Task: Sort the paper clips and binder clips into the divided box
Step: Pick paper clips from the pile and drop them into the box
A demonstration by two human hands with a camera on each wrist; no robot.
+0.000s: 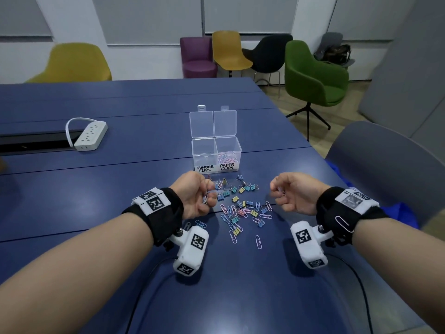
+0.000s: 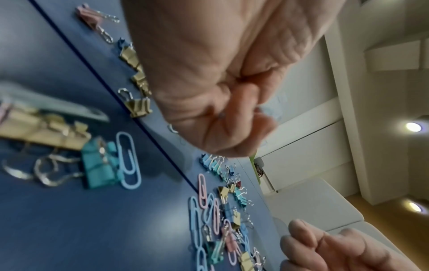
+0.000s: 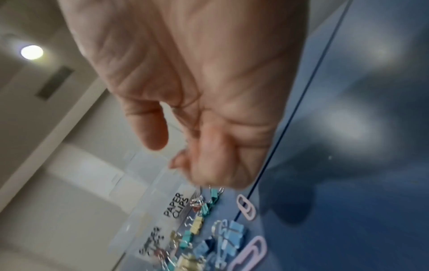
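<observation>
A clear divided box (image 1: 216, 153) stands on the blue table with both lids up; labels read BINDER CLIPS on the left, PAPER CLIPS on the right. The right compartment holds several pastel paper clips (image 1: 227, 157); the left looks empty. Loose paper clips and small binder clips (image 1: 240, 208) lie scattered in front of the box. My left hand (image 1: 202, 195) hovers at the pile's left edge, fingers curled round a few paper clips (image 1: 206, 197). My right hand (image 1: 285, 196) hovers at the right edge, also curled round paper clips (image 1: 281, 191). A pink paper clip (image 1: 343, 223) clings to my right wristband.
A white power strip (image 1: 91, 135) lies at the far left beside a dark cable slot. Chairs stand beyond the table, and a grey chair back (image 1: 385, 165) is close on the right. The table edge (image 1: 320, 153) runs along the right.
</observation>
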